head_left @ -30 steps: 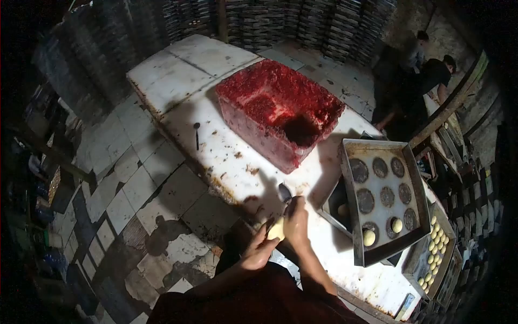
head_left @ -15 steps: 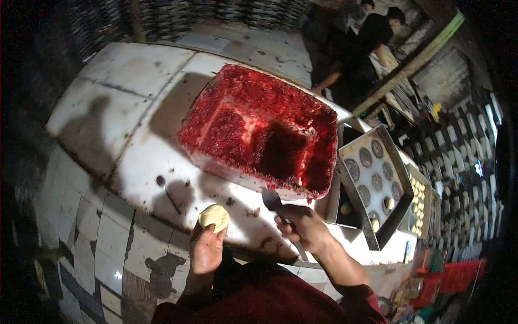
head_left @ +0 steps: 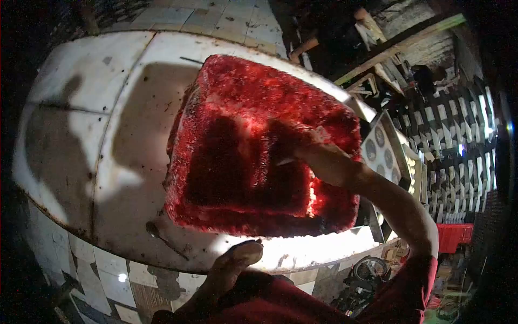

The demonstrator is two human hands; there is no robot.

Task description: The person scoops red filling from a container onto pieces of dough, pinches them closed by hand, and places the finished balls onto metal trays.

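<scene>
Red-crusted tub (head_left: 253, 146) near the table's (head_left: 81, 124) front edge, my right hand (head_left: 329, 162) reaching inside, grip hidden, my left hand (head_left: 232, 267) edge-on, contents unseen, spoon (head_left: 162, 237) alongside.

Rough, grainy red-crusted tub (head_left: 259, 156) on a smooth, stained white tabletop (head_left: 81, 124)

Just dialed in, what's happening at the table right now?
A person leans over a big tub coated in red filling on a white tiled table. The right hand reaches down into the tub; what it holds is hard to make out. The left hand sits at the near table edge. A spoon lies beside the tub, and a round-cavity baking tray stands to the right.
</scene>
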